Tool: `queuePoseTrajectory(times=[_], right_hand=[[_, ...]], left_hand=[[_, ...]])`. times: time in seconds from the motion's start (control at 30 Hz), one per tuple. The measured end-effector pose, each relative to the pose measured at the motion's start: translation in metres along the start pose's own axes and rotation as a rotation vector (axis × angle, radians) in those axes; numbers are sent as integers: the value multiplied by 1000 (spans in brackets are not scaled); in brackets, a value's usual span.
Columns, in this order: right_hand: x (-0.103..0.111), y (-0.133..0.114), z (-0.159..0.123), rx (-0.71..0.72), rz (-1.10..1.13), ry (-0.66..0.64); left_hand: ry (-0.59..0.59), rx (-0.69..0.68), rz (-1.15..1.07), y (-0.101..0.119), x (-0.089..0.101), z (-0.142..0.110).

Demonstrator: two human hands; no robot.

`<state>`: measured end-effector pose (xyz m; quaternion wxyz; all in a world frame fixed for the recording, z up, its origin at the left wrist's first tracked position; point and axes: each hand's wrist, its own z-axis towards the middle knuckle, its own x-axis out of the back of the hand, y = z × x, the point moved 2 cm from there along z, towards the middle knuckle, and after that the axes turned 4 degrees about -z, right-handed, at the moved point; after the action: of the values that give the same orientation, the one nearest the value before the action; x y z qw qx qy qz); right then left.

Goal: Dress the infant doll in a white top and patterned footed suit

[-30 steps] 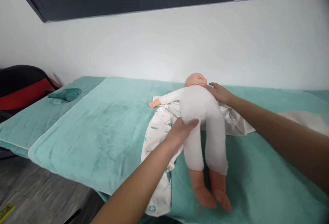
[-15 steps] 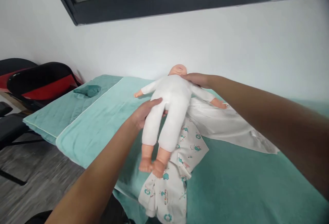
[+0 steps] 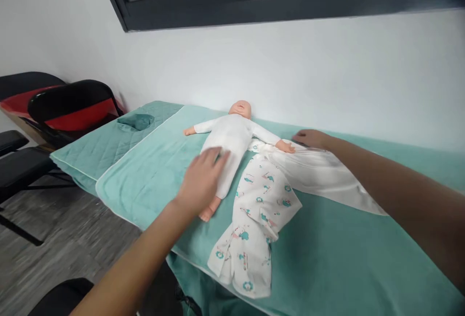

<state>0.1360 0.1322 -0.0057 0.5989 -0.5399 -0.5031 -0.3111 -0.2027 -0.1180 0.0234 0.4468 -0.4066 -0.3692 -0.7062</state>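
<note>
A baby doll (image 3: 228, 137) in a white bodysuit lies on its back on the green bed, head toward the wall and arms spread. My left hand (image 3: 203, 178) hovers over the doll's legs, fingers apart, with nothing in it; it hides part of the legs. Beyond the doll's outstretched arm, my right hand (image 3: 310, 138) is at the far edge of a smooth white cloth (image 3: 327, 171). Its fingers extend loosely and hold nothing that I can see. Beside the doll lies a rumpled white baby garment (image 3: 259, 209) with a teal and pink print.
A green mattress cover (image 3: 348, 248) spreads under everything, with a quilted section and a face hole (image 3: 136, 122) at the left end. Black and red folding chairs (image 3: 76, 108) stand left of the bed. The white wall (image 3: 290, 64) and dark window frame (image 3: 225, 13) border the back.
The doll has been lowered onto the bed, left of the printed garment. My left hand has let go of its legs, and my right hand has moved from its neck rightward to the white cloth.
</note>
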Motion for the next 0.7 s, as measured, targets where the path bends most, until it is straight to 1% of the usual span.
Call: queuePoseTrajectory(times=[0.03, 0.07, 0.1, 0.13, 0.2, 0.27, 0.3, 0.37, 0.43, 0.5, 0.57, 0.6, 0.63, 0.67, 0.7], right_hand=[[0, 17, -15, -34, -25, -10], [0, 30, -32, -57, -62, -27], [-1, 39, -49, -62, -104, -49], [-3, 43, -66, -50, -149, -66], [-10, 42, -99, -3, -219, -93], [-16, 29, -133, 61, -240, -113], [-19, 18, -151, 101, -239, -125], [-22, -11, -191, 242, -238, -157], [-19, -46, -235, 401, -215, -160], [-13, -79, -281, 526, -163, -156], [-6, -102, -321, 626, -154, -175], [-2, -107, -336, 630, -165, -167], [2, -107, -347, 595, -181, -142], [6, -103, -355, 519, -196, -95], [10, -95, -360, 406, -204, -32]], left_hand=[[-32, -149, 46, 16, 0, -13], [-53, -248, 83, 30, -2, -25], [-70, -302, 110, 42, -6, -35], [-78, -324, 126, 53, -10, -43], [-83, -300, 119, 69, -20, -49], [-79, -246, 60, 85, -30, -48], [-79, -224, 18, 94, -34, -45], [-70, -205, -70, 116, -38, -39], [-39, -225, -143, 139, -39, -33], [-14, -273, -204, 159, -39, -29], [-30, -330, -280, 174, -37, -27], [-44, -328, -337, 179, -36, -27], [-49, -291, -409, 182, -34, -27], [-35, -220, -494, 184, -31, -26], [-3, -126, -588, 184, -27, -26]])
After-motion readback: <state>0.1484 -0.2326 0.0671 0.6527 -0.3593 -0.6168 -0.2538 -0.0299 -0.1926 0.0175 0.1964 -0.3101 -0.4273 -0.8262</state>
